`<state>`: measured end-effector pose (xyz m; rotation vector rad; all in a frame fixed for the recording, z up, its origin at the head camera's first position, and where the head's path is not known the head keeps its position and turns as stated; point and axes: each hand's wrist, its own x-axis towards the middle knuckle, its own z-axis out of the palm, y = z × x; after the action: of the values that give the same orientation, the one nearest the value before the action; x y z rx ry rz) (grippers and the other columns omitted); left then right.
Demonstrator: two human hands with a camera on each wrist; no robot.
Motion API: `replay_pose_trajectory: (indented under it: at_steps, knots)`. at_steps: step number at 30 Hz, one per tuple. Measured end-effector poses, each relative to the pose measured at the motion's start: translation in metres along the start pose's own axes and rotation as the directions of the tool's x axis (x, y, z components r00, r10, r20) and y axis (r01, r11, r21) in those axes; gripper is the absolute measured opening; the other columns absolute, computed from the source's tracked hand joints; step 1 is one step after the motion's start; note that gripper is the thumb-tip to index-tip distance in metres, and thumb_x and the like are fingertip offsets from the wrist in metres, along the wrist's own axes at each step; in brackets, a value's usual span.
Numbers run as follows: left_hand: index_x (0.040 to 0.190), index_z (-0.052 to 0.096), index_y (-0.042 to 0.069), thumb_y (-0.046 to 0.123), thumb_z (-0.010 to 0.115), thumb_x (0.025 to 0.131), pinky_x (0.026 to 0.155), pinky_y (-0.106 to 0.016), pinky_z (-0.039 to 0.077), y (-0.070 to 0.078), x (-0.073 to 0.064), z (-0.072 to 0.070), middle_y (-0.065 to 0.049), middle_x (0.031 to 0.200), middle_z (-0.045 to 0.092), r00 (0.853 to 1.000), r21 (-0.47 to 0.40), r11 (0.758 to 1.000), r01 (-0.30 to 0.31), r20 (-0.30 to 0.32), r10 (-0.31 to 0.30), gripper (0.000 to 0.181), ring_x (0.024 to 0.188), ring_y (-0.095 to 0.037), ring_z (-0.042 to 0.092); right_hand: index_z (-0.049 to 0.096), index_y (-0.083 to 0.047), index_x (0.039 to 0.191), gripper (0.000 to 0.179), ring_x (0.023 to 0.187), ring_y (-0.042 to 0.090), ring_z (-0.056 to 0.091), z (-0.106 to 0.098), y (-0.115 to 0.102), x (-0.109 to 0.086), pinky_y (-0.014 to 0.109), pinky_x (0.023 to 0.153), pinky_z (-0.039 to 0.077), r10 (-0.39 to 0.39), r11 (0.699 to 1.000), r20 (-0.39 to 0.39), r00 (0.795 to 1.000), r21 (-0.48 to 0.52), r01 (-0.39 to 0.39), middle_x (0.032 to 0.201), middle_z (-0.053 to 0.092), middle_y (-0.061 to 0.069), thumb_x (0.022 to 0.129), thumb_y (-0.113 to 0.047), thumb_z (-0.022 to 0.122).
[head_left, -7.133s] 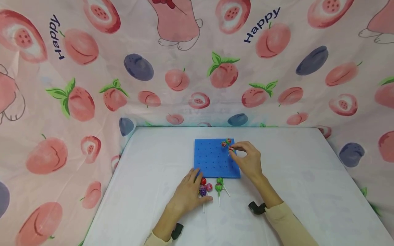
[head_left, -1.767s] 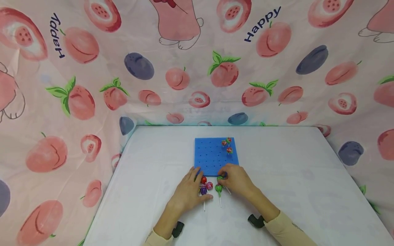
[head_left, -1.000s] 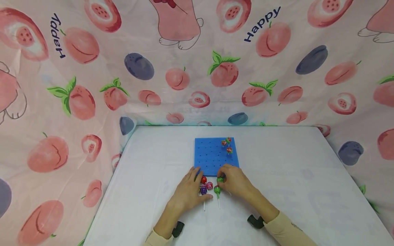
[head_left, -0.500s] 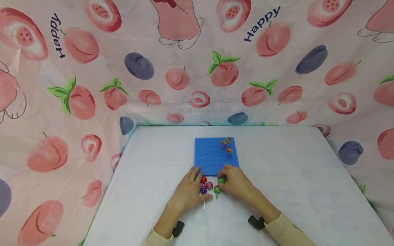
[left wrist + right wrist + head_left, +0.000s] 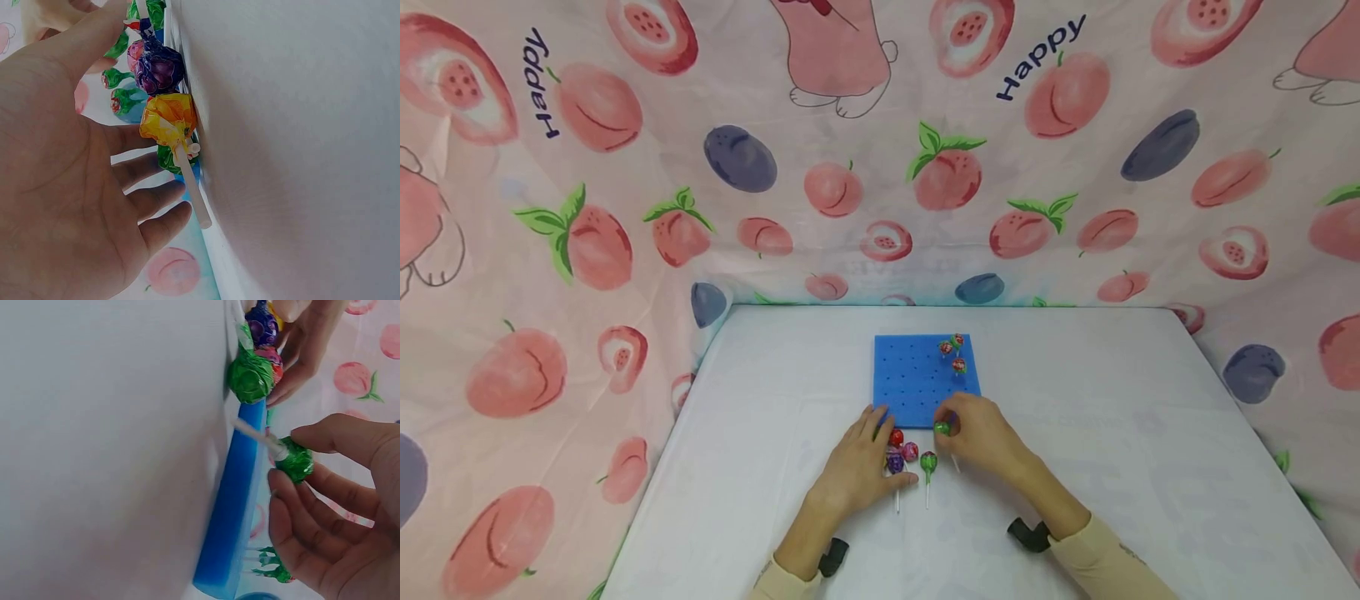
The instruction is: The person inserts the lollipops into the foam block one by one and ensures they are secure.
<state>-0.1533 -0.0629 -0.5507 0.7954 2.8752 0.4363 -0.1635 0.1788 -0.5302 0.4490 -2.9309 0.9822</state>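
Note:
My right hand [image 5: 981, 435] pinches a green-wrapped lollipop [image 5: 295, 461] by its head between thumb and fingers, just off the front edge of the blue board [image 5: 902, 387]; its white stick points back toward me. Another green lollipop [image 5: 928, 462] lies on the table to the left of it. My left hand [image 5: 856, 468] lies with fingers extended around a small bunch: a purple lollipop [image 5: 895, 462], a pink one [image 5: 911, 451], a red one [image 5: 897, 437] and a yellow one [image 5: 167, 117]. Its fingertips reach the board's front left corner and partly hide the bunch.
Three red-and-green lollipops [image 5: 958, 365] stand upright in the board's back right part. Rows of small holes cover the rest of the board. The table [image 5: 1097, 400] has a white cover, and a fruit-print curtain [image 5: 865, 150] hangs behind and at the sides.
The right hand let go of a lollipop now standing in the board, came forward, took a green one and raised it slightly. The other green lollipop shifted left. The left hand stays in place.

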Motion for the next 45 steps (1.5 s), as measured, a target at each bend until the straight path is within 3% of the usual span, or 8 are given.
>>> replay_pose_trajectory:
  at_steps: [8,14,20,26,34,45]
  knots:
    - [0.160,0.040,0.004,0.072,0.066,0.090,0.126,-0.050,0.028,-0.001,0.000,0.000,-0.016,0.169,0.029,1.000,-0.007,1.000,-0.001,-0.001,0.001,0.101,0.158,-0.038,0.022,0.078,-0.010,0.105,0.026,0.079,0.011,0.069,-0.008,0.000,0.005,0.020,0.068,0.058,-0.081,0.996,-0.107,0.991,0.031,0.084,0.096,0.069,-0.004,0.082,-0.012,0.090]
    - [0.159,0.041,0.004,0.072,0.067,0.089,0.125,-0.050,0.029,-0.001,0.001,0.000,-0.015,0.169,0.029,1.000,-0.001,1.000,0.001,-0.002,-0.001,0.101,0.157,-0.038,0.022,0.076,-0.015,0.102,0.024,0.082,0.014,0.070,-0.017,-0.003,0.009,0.031,0.073,0.063,-0.092,0.993,-0.167,0.982,0.062,0.103,0.098,0.069,-0.004,0.082,-0.012,0.090]
    - [0.159,0.042,0.004,0.071,0.068,0.089,0.125,-0.051,0.029,0.000,0.000,0.001,-0.015,0.169,0.030,1.000,-0.004,1.000,0.002,-0.004,-0.002,0.100,0.157,-0.039,0.023,0.076,-0.013,0.103,0.025,0.083,0.022,0.071,-0.022,0.000,0.015,0.042,0.073,0.064,-0.145,0.984,-0.228,0.963,0.064,0.163,0.099,0.072,0.001,0.082,-0.011,0.090]
    - [0.159,0.042,0.004,0.071,0.068,0.089,0.125,-0.051,0.029,0.001,-0.001,0.000,-0.016,0.169,0.030,1.000,-0.006,1.000,0.001,-0.008,-0.001,0.101,0.157,-0.039,0.023,0.076,-0.012,0.103,0.024,0.084,0.020,0.071,-0.026,0.003,0.022,0.039,0.071,0.063,-0.205,0.974,-0.273,0.940,0.037,0.223,0.098,0.073,0.001,0.083,-0.015,0.090]
    - [0.159,0.042,0.003,0.072,0.067,0.089,0.125,-0.051,0.029,0.001,-0.001,0.001,-0.016,0.169,0.030,1.000,-0.003,1.000,-0.002,-0.001,0.002,0.102,0.157,-0.039,0.023,0.076,-0.009,0.102,0.025,0.085,0.022,0.071,-0.032,0.004,0.030,0.040,0.072,0.064,-0.208,0.975,-0.333,0.920,0.010,0.223,0.097,0.072,0.002,0.082,-0.013,0.090]
    - [0.159,0.041,0.004,0.072,0.067,0.089,0.126,-0.050,0.028,-0.001,0.001,0.001,-0.016,0.170,0.028,1.000,0.001,1.000,0.002,0.000,-0.002,0.102,0.158,-0.038,0.021,0.078,-0.007,0.100,0.022,0.076,0.024,0.070,-0.035,0.011,0.057,0.041,0.067,0.060,-0.203,0.978,-0.425,0.882,-0.036,0.207,0.092,0.072,0.006,0.082,-0.014,0.089]
